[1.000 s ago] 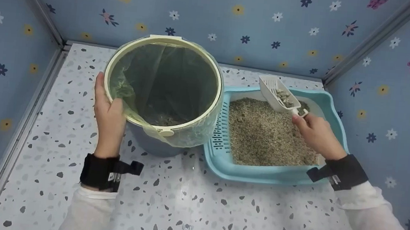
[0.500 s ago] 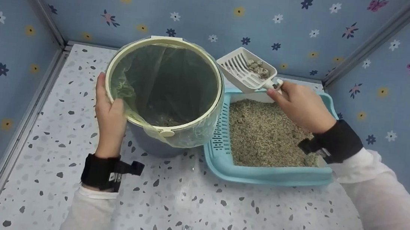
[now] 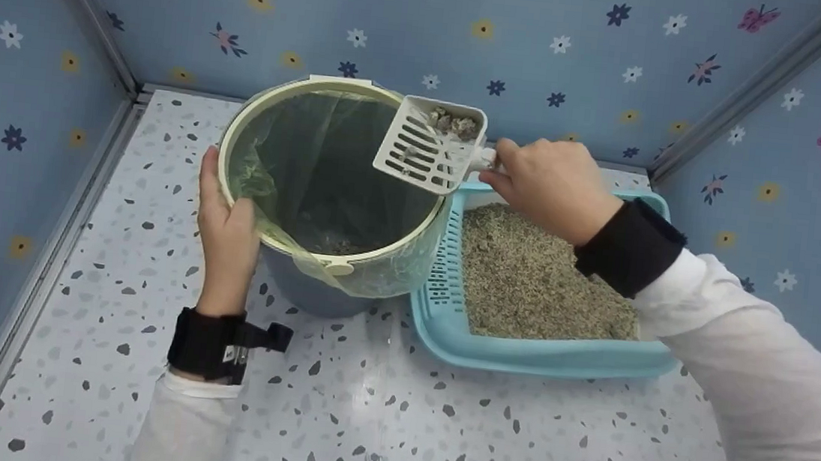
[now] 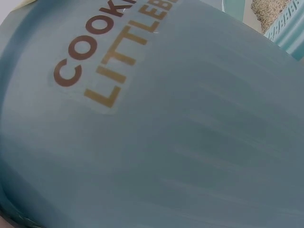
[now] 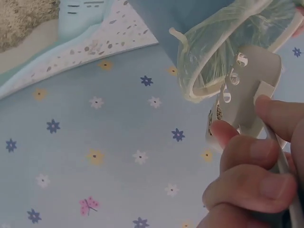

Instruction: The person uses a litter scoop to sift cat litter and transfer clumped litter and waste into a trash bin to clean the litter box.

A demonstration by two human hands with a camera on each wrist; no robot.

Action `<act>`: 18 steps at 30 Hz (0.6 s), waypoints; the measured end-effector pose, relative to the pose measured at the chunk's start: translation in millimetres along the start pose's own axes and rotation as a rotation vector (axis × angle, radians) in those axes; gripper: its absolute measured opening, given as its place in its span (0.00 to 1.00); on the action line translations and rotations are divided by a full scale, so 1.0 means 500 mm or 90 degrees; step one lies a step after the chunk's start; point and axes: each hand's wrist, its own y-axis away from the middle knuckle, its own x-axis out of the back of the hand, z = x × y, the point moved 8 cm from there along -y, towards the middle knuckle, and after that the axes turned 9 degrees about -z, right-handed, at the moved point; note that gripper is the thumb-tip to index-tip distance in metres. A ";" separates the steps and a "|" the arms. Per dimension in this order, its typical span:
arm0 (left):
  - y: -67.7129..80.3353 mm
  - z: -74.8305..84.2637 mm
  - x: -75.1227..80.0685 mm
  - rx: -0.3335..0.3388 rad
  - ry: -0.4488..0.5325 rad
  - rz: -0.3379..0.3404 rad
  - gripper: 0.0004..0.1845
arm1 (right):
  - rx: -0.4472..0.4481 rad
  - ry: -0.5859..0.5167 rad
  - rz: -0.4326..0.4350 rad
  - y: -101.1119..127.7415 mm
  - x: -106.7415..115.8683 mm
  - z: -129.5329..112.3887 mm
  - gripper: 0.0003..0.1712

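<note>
My right hand (image 3: 554,184) grips the handle of a white slotted litter scoop (image 3: 424,171), which hangs over the right rim of the trash can (image 3: 333,294). Grey-brown clumps (image 3: 457,124) lie toward the back of the scoop. In the right wrist view, curled fingers (image 5: 251,185) hold the handle, with the scoop beside the bagged rim. My left hand (image 3: 228,243) rests against the can's left side, thumb near the rim. A translucent yellow-green bag (image 3: 282,158) lines the can, with some dark bits at the bottom. The lettered wall (image 4: 156,118) of the can fills the left wrist view.
A turquoise litter box (image 3: 541,360) with sandy litter (image 3: 540,288) stands right beside the can on a speckled white tabletop (image 3: 378,408). Blue flowered panels (image 3: 430,29) enclose the back and both sides.
My right hand has carried the loaded scoop left, from above the litter box to over the can's right rim, and turned it. My left hand stays against the can.
</note>
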 end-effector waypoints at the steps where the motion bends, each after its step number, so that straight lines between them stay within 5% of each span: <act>1: 0.000 0.000 0.000 -0.002 -0.003 0.000 0.37 | 0.012 0.029 0.008 -0.003 0.001 -0.010 0.22; 12: -0.002 -0.007 0.002 0.019 -0.036 0.008 0.37 | 0.141 0.389 0.156 0.008 0.015 -0.103 0.12; 18: -0.001 -0.004 0.004 0.018 -0.028 0.009 0.37 | 0.181 0.427 0.269 0.035 0.035 -0.116 0.15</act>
